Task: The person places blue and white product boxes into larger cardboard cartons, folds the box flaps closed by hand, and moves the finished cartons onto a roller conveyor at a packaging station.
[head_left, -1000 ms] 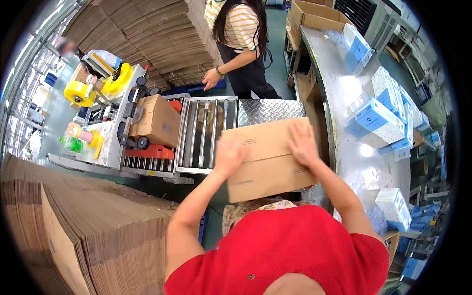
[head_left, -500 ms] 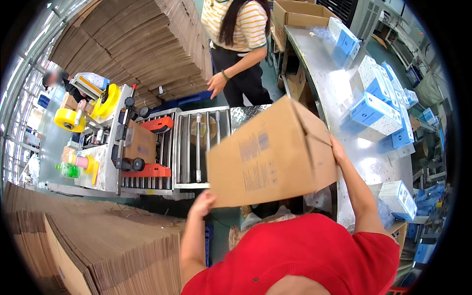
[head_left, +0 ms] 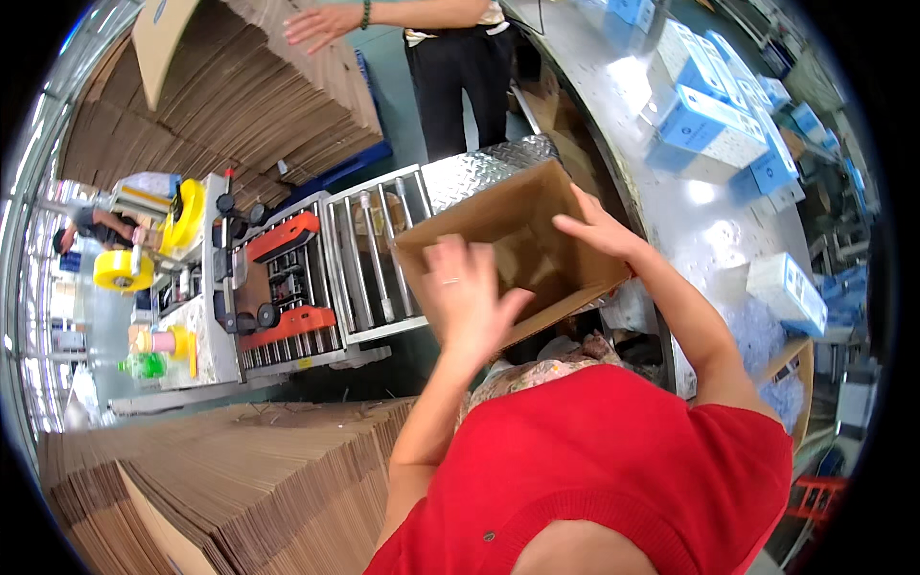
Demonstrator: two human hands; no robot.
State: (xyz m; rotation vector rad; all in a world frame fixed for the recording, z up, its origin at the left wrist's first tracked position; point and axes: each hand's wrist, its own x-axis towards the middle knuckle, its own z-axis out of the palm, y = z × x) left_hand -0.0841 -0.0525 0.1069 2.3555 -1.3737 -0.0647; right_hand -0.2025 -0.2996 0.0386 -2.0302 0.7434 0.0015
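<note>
Gaping upward, an open brown carton (head_left: 513, 206) is right in front of the person in the red top (head_left: 594, 441), tilted, at the R end of the roller conveyor (head_left: 377, 225). It overlaps the diamond-plate surface (head_left: 474, 182) in view; can't tell if it rests on it. L hand (head_left: 471, 292), w/ 1 ring, is blurred over the carton's near L side, palm down, fingers splayed, not clenched; contact w/ cardboard can't be made out. R hand (head_left: 602, 230) is at the carton's R rim, thumb out over the opening, fingers along the edge; can't tell if it's actually gripping.

Farther L, the taping machine has a yellow tape roll (head_left: 125, 270) & 2 red-orange guides (head_left: 287, 328). Flat cardboard stack (head_left: 287, 470) fills the lower L. On the R, metal table (head_left: 671, 216) carries blue-white boxes (head_left: 714, 120), several grouped, 1 apart nearer the person. Up top, a co-worker's hand (head_left: 326, 24), fingers spread, wrist w/ dark bracelet (head_left: 365, 13), is over the rear cardboard stack (head_left: 220, 105), near 1 upright flat sheet (head_left: 163, 43).
</note>
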